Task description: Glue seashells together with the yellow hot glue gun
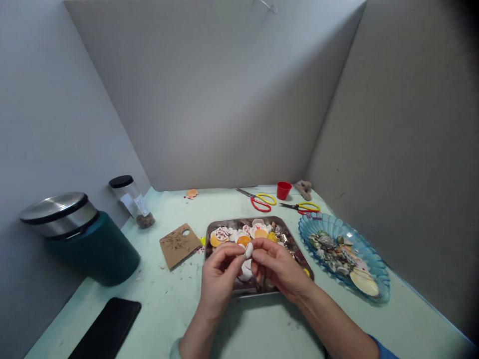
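Over a metal tray (295,241), my two hands meet at the fingertips around a small white piece, perhaps clay or shell (249,250). My left hand (221,271) pinches it between thumb and forefinger from the left. From the right, the thumb and fingers of my right hand (279,267) close on the same piece. In the tray lie several white, orange and yellow pieces that look like shells, such as an orange one (244,241) and a red-speckled white one (222,233). My hands hide part of the tray's contents.
At right stands a blue scalloped dish (381,279) with shell-like pieces. Behind the tray are two scissors (262,200) (301,207) and a red cup (284,190). Leftward are a brown card (179,245), a black-lidded jar (132,202), a teal container (101,249) and a black phone-like slab (107,329).
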`<state>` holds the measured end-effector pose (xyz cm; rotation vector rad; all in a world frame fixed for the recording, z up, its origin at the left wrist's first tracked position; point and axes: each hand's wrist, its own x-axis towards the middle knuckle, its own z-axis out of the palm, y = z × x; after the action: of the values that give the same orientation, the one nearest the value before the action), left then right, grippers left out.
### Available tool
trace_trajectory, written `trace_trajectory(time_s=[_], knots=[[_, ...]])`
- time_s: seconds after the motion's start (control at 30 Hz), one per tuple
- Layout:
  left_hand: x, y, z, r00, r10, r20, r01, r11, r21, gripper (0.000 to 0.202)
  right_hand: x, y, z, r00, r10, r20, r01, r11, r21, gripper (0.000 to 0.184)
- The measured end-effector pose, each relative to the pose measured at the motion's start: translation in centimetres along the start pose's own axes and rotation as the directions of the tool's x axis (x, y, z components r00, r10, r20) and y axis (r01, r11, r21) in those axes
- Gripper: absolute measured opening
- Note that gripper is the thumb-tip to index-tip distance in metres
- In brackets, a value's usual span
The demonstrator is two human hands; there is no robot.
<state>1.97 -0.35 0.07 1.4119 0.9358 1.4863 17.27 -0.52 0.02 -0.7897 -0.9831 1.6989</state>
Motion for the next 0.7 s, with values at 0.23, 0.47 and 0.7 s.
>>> trace_trajectory(time_s=[0.23, 0.47, 0.7], knots=[[0.2, -0.2, -0.1, 0.999, -0.045, 0.019, 0.045, 0.999, 0.02, 0.009, 0.2, 0.2, -0.1, 1.0, -0.019, -0.007, 0.019, 0.999, -0.051, 0.027], [0.0, -0.6, 0.3, 0.971, -0.239, -0.005, 0.237, 0.967, -0.097, 0.022, 0.0, 0.5, 0.5, 0.985, -0.137, -0.1, 0.098, 0.942, -0.322, 0.03], [2.4, 2.3, -1.8, 0.906, -0.42, -0.051, 0.398, 0.888, -0.229, 0.04, 0.1, 0.4, 0.5, 0.969, -0.2, -0.148, 0.112, 0.882, -0.458, 0.048]])
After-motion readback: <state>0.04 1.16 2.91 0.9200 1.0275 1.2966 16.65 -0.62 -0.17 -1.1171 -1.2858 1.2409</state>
